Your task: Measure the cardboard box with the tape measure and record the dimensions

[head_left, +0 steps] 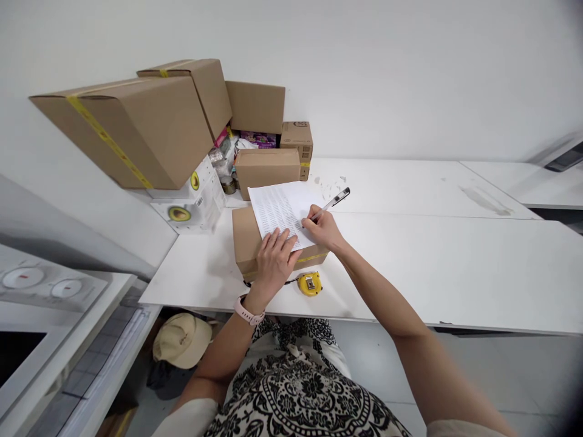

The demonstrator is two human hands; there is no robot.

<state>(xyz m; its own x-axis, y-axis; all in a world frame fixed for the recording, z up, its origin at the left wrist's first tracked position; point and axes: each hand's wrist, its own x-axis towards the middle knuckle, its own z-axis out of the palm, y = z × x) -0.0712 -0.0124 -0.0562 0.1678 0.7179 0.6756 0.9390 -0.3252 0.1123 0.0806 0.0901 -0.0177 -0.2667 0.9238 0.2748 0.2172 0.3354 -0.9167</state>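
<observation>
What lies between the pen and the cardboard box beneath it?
A printed sheet lies there, on top of the cardboard box; the pen, held in the right hand, is over it. The head view shows this.

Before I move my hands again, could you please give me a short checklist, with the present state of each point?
1. Left hand steadies the paper sheet: ok, it is spread on the near edge.
2. Right hand grips the pen: ok.
3. Whole sheet supported by the cardboard box underneath: not ok, its far end reaches past the box's far edge.
4. Pen tip touching the paper: cannot tell, too small.
5. Yellow tape measure body clear of both hands: ok, it lies on the table.
6. Printed lines readable: cannot tell, too small.
</observation>
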